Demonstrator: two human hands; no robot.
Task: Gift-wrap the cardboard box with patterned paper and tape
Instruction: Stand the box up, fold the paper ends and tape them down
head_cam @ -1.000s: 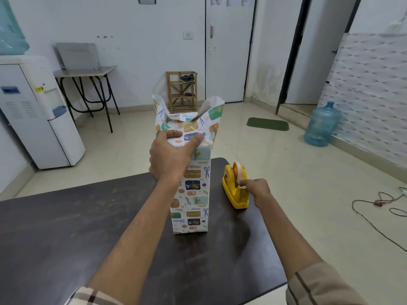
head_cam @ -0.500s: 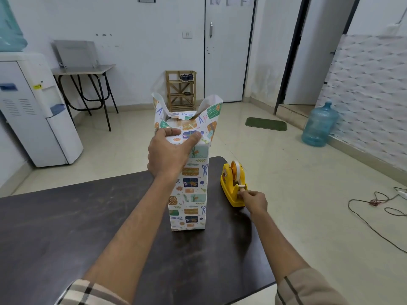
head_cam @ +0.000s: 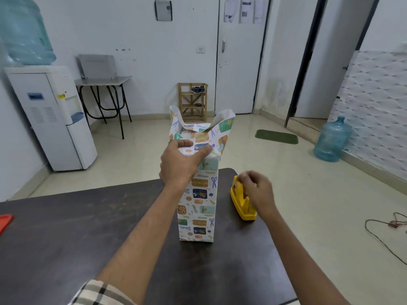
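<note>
1. A tall, narrow box [head_cam: 196, 216] stands upright on its small end near the far edge of the table, toward the far right corner. It is wrapped in smooth white patterned paper [head_cam: 201, 183] printed with small parcels, scissors and sprigs in orange, teal and navy.
2. Above the box top the paper is unsealed. Two loose flaps rise in soft curves at the left and right, and a folded flap lies between them.
3. The left hand [head_cam: 179, 164] grips the box's upper end, with the fingers curled over the near folded flap and the thumb pressing the paper on the right.
4. The right hand [head_cam: 256, 190] is well apart from the left and sits over the top of a yellow plastic tape dispenser [head_cam: 243, 209]. Its fingers are curled but blurred, so I cannot tell whether they grip anything.
5. The wedge-shaped dispenser sits just beside the box, by the table's right edge.
6. The table [head_cam: 88, 238] is dark, matt and scuffed, with a rounded far corner.
7. A flat red piece [head_cam: 5, 221] lies at its left edge.
</note>
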